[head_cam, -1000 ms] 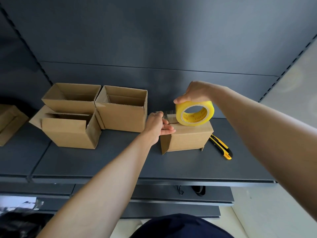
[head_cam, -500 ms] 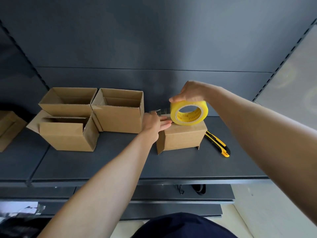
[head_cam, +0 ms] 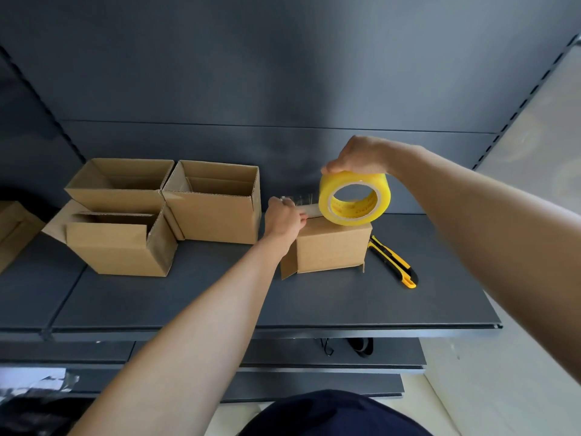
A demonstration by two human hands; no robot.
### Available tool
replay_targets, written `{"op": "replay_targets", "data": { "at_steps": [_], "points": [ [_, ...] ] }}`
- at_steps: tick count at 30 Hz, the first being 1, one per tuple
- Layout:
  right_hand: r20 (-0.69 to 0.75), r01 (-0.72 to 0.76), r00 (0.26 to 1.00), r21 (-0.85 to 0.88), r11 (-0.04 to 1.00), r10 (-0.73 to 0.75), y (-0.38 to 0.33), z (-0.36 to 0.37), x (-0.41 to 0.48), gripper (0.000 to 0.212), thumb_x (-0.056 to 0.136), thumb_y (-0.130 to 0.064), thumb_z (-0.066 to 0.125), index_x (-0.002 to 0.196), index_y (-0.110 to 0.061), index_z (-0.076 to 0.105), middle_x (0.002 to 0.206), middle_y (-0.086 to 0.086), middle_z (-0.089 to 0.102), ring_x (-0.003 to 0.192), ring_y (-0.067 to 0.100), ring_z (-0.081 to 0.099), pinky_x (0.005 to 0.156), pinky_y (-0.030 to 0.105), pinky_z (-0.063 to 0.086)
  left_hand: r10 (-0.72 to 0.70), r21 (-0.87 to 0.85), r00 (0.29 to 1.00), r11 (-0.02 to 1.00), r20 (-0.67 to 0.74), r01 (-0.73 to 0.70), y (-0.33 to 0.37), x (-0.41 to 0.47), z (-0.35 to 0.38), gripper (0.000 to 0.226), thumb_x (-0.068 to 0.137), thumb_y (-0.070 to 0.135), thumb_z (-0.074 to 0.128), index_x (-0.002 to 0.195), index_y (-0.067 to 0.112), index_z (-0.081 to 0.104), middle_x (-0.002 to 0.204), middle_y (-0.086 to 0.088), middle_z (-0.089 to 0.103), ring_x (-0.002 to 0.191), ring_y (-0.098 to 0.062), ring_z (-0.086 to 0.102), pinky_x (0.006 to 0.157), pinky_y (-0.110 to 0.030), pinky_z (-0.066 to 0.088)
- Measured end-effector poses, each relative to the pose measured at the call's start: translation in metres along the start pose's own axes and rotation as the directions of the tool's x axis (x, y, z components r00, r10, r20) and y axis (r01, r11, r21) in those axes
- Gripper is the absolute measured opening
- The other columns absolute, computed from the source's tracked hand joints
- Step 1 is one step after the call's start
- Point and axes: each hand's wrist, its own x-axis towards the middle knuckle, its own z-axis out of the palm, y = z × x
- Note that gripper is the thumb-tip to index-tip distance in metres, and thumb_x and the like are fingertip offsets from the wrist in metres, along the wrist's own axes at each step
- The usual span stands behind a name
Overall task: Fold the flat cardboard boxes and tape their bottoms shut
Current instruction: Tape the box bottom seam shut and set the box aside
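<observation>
Tape strip [head_cam: 304, 205] has lengthened leftward from roll [head_cam: 354, 199].

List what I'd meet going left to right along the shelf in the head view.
Cardboard at the left edge → front open box → open box beside it → left hand → small box → knife. Tape roll and right hand sit over the small box, so they're left out.

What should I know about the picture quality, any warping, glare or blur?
In the head view, wide-angle warping slants the slotted uprights; pale glare patches sit on the right wall panel; the clear tape strip looks faint and streaky, while the tape roll is sharp.
</observation>
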Motion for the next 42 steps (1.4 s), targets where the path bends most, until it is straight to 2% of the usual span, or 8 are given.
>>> {"op": "replay_targets", "data": {
  "at_steps": [5,11,17,24,26,31,35,42],
  "points": [
    [0.019,-0.024,0.999,-0.215,0.976,0.029,0.002,-0.001,-0.003,0.043,0.071,-0.061,0.065,0.069,-0.019,0.055,0.077,0.001,0.054,0.067,0.022,0.054,0.07,0.035,0.046,0.072,0.112,0.997,0.991,-0.023,-0.069,-0.002,0.005,0.001,0.036,0.104,0.013,0.029,0.129,-0.01,0.04,0.118,-0.029,0.061,0.103,-0.038,0.065,0.088,-0.043,0.054],
    [0.051,-0.02,0.998,-0.261,0.965,0.035,-0.003,0.009,-0.001,0.042,0.073,-0.056,0.069,0.073,-0.018,0.051,0.078,0.002,0.05,0.075,0.027,0.055,0.067,0.032,0.044,0.064,0.055,0.995,0.996,0.083,-0.068,-0.003,0.003,-0.008,0.016,0.103,0.007,0.031,0.113,0.001,0.042,0.118,-0.031,0.058,0.107,-0.04,0.062,0.092,-0.043,0.052],
    [0.073,0.012,0.997,-0.315,0.949,0.012,-0.021,0.013,-0.006,0.041,0.077,-0.052,0.068,0.094,-0.017,0.055,0.082,0.001,0.051,0.08,0.027,0.055,0.052,0.024,0.036,-0.014,-0.147,1.0,0.989,-0.006,0.013,-0.007,0.011,-0.02,0.013,0.097,0.001,0.041,0.089,0.005,0.05,0.085,-0.014,0.055,0.084,-0.027,0.063,0.085,-0.04,0.055],
    [0.067,0.045,0.998,-0.363,0.931,-0.022,-0.028,0.021,-0.007,0.039,0.078,-0.051,0.068,0.095,-0.018,0.055,0.079,0.0,0.051,0.08,0.026,0.054,0.057,0.025,0.037,0.009,-0.017,0.998,1.0,-0.064,-0.01,-0.022,0.023,-0.029,0.007,0.096,0.007,0.047,0.094,0.004,0.054,0.081,-0.009,0.053,0.07,-0.015,0.057,0.075,-0.026,0.053],
    [0.067,0.048,0.997,-0.374,0.926,-0.024,-0.03,0.022,-0.008,0.038,0.079,-0.051,0.068,0.094,-0.018,0.055,0.074,-0.001,0.05,0.079,0.026,0.054,0.059,0.025,0.038,0.014,-0.005,0.998,1.0,-0.069,-0.014,-0.025,0.026,-0.033,0.014,0.096,0.007,0.048,0.083,0.009,0.053,0.08,-0.007,0.053,0.07,-0.015,0.056,0.079,-0.026,0.053],
    [0.066,0.049,0.998,-0.402,0.914,-0.024,-0.035,0.026,-0.01,0.036,0.08,-0.049,0.067,0.095,-0.018,0.056,0.072,-0.002,0.05,0.079,0.025,0.055,0.064,0.028,0.043,0.006,0.034,0.998,0.999,-0.07,-0.003,-0.032,0.03,-0.036,0.015,0.094,0.008,0.049,0.08,0.012,0.052,0.081,-0.007,0.053,0.085,-0.022,0.057,0.093,-0.037,0.05],
    [0.061,0.052,0.998,-0.407,0.912,-0.029,-0.038,0.028,-0.009,0.035,0.08,-0.049,0.067,0.095,-0.019,0.055,0.073,-0.002,0.05,0.082,0.025,0.055,0.066,0.028,0.043,0.015,0.09,0.999,0.996,-0.046,-0.011,-0.038,0.03,-0.041,0.015,0.097,0.011,0.049,0.082,0.014,0.051,0.092,-0.009,0.055,0.098,-0.025,0.059,0.094,-0.038,0.05],
    [0.057,0.052,0.998,-0.416,0.908,-0.031,-0.041,0.032,-0.01,0.036,0.08,-0.05,0.066,0.096,-0.019,0.055,0.077,-0.001,0.052,0.082,0.024,0.055,0.065,0.028,0.042,-0.007,0.112,1.0,0.994,-0.024,0.009,-0.042,0.037,-0.045,0.017,0.099,0.017,0.049,0.083,0.012,0.052,0.089,-0.006,0.056,0.094,-0.023,0.058,0.093,-0.039,0.052]
  ]
}}
